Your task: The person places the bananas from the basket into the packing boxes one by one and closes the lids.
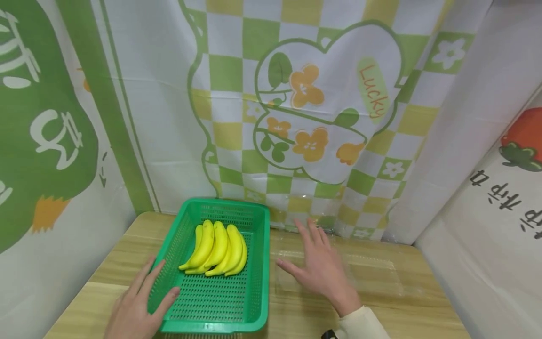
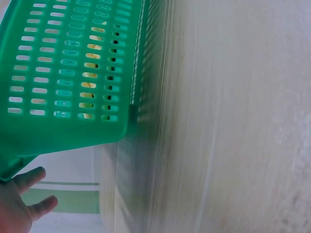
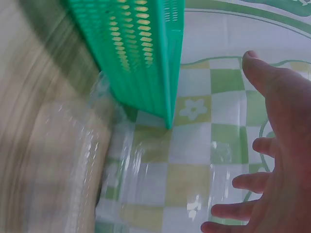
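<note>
Left hand: fingers are held apart with nothing gripped; it is placed at the left, near part of the basket's rim, with the bananas to its far right. Whether the rim is touched cannot be told.
Right hand: fingers are spread, nothing is clasped; it is held to the right of the basket, over the clear plastic.
Printed cloth: hung behind the table; its upper part is cut off by the frame.
Wooden table: cut off at the near edge; one is seen.
Green basket: one, set on the table between the hands; its left rim is partly covered by the left hand.
Clear plastic: laid on the table right of the basket; its outline is hard to make out, and the number of pieces cannot be told.
Yellow bananas: grouped in the basket's far half; at least five are counted, an exact count being prevented by overlap.
Black item: one, at the right sleeve's cuff, mostly cut off.
</note>
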Demonstrator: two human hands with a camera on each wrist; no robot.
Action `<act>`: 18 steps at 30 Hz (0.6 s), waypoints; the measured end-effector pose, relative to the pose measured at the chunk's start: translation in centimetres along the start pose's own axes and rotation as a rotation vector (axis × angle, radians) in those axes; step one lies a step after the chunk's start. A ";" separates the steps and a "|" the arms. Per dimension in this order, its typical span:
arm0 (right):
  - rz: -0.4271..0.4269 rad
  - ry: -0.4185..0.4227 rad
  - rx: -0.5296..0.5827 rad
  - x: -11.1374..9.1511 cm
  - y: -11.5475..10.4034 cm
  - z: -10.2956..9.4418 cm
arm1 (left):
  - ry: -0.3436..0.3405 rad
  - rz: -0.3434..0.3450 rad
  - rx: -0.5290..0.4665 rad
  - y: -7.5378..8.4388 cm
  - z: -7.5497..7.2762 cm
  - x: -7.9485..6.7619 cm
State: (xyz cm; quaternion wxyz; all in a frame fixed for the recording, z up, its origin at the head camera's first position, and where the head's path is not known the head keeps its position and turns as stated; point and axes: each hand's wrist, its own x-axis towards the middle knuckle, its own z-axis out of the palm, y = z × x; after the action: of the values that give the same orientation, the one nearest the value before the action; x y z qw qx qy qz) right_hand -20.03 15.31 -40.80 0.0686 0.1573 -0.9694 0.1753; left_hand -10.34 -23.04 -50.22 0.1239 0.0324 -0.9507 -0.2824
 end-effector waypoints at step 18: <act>-0.096 0.026 0.301 6.8 -7.6 2.0 | -0.078 -0.060 0.057 0.2 -0.1 0.3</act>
State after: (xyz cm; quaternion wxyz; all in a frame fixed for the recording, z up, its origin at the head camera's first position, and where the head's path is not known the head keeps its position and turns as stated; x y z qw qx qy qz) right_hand -24.13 5.93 -39.00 0.0653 0.2096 -0.9225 0.3174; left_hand -10.56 -22.94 -49.97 0.0773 0.0536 -0.9611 -0.2598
